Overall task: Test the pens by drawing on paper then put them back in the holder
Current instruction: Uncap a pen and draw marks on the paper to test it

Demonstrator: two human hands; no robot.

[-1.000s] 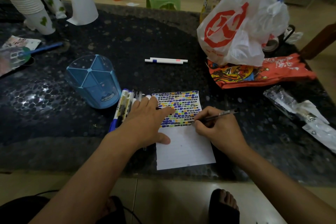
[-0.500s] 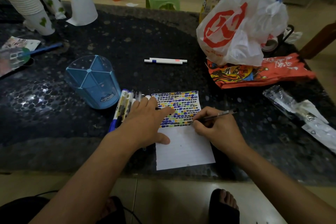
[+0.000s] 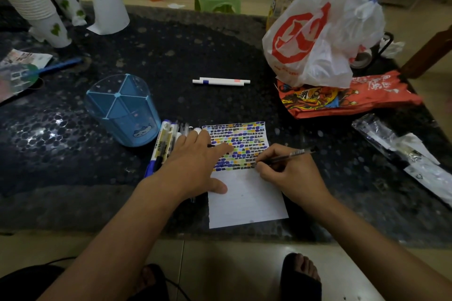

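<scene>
A white sheet of paper [image 3: 247, 200] lies at the table's near edge, its upper half filled with rows of coloured marks. My left hand [image 3: 195, 166] lies flat with straight fingers on the paper's left side and over a row of pens [image 3: 162, 145]. My right hand [image 3: 291, 173] grips a dark pen [image 3: 291, 155] with its tip on the paper's right edge, at the lowest row of marks. The blue pen holder [image 3: 122, 110], divided into compartments, stands tilted to the left of the pens. Two white pens [image 3: 221, 81] lie farther back.
Stacks of paper cups [image 3: 36, 10] and a single upturned cup [image 3: 108, 6] stand at the back left. A white and red plastic bag [image 3: 318, 34] and a red packet [image 3: 347, 95] sit on the right, clear wrappers [image 3: 401, 149] at the far right. Stools stand beyond the table.
My right hand's pen tip has shifted slightly left along the lowest row of marks. My left hand has stayed in place.
</scene>
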